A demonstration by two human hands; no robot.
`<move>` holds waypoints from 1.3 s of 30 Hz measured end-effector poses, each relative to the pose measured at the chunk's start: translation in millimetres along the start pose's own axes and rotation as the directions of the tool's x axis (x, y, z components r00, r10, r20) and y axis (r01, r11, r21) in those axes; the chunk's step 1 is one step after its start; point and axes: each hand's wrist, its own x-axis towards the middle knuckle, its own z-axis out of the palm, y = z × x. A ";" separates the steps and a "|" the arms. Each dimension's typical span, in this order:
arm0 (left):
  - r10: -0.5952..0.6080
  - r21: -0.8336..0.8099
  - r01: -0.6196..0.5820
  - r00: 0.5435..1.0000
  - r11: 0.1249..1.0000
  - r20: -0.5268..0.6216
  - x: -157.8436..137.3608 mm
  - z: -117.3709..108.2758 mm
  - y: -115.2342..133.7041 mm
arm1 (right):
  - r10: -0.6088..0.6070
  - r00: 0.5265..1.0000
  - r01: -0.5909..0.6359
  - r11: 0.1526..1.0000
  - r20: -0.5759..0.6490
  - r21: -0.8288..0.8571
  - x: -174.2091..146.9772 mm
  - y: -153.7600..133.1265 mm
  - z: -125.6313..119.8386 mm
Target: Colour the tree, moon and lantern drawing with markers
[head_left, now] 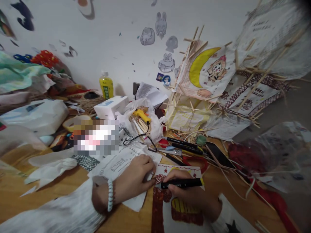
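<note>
My right hand [184, 191] is closed around a black marker [182, 183] with a yellow end. The marker's tip points left and meets the drawing sheet [167, 210] near its upper left edge. Red stars on a string, a dark red band and a yellow-and-red shape are coloured on that sheet. My left hand [136, 171], with a pale beaded bracelet [110, 195] at the wrist, rests on a line-drawing sheet [116, 160] just left of the coloured one. Its fingers are bent downward, with the thumb apart from them and close to the coloured sheet's edge.
Black markers [187, 145], red-handled scissors [194, 162] and a phone [220, 155] lie beyond my right hand. Behind them stand stick-and-paper lanterns [206, 71]. A yellow glue gun [142, 114], a white box [111, 106] and a drink bottle [106, 85] sit by the wall.
</note>
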 end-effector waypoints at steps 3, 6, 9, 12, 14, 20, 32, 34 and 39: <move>0.006 -0.002 -0.006 1.000 1.000 0.002 0.1 1.4 -1.4 | -0.011 1.000 0.012 0.998 0.023 -0.054 -0.5 0.0 0.1; 0.013 -0.002 -0.013 1.000 1.000 0.004 1.0 1.8 -2.0 | -0.016 1.000 0.017 0.998 0.016 -0.055 -1.8 1.5 0.7; 0.006 0.000 -0.006 1.000 1.000 0.015 1.4 1.1 -1.3 | -0.018 1.000 0.018 0.999 0.014 -0.040 -3.1 4.3 1.3; -0.002 0.004 0.002 1.000 1.000 0.020 1.1 0.2 -0.3 | -0.010 1.000 0.011 0.999 0.016 -0.032 -3.8 6.0 1.6; 0.000 0.003 0.000 1.000 1.000 0.021 0.8 -0.2 0.0 | -0.007 0.999 0.008 1.000 0.034 -0.022 -4.0 5.6 1.7; 0.014 0.015 -0.014 1.000 1.000 0.025 0.7 0.1 -0.7 | -0.025 0.999 0.027 0.997 0.033 -0.078 -3.6 2.1 0.6; 0.005 0.030 -0.006 0.999 1.000 0.043 1.3 -1.2 0.8 | 0.000 0.997 -0.004 0.999 0.081 0.046 -5.2 0.4 1.5; 0.011 0.032 -0.012 0.999 0.999 0.036 1.2 -0.8 0.4 | -0.006 0.995 -0.002 0.997 0.104 0.077 -5.2 0.7 1.1; 0.023 0.043 -0.024 0.999 0.999 0.029 0.6 -0.2 -0.2 | 0.024 0.992 -0.038 0.994 0.128 0.106 -4.9 -1.3 0.3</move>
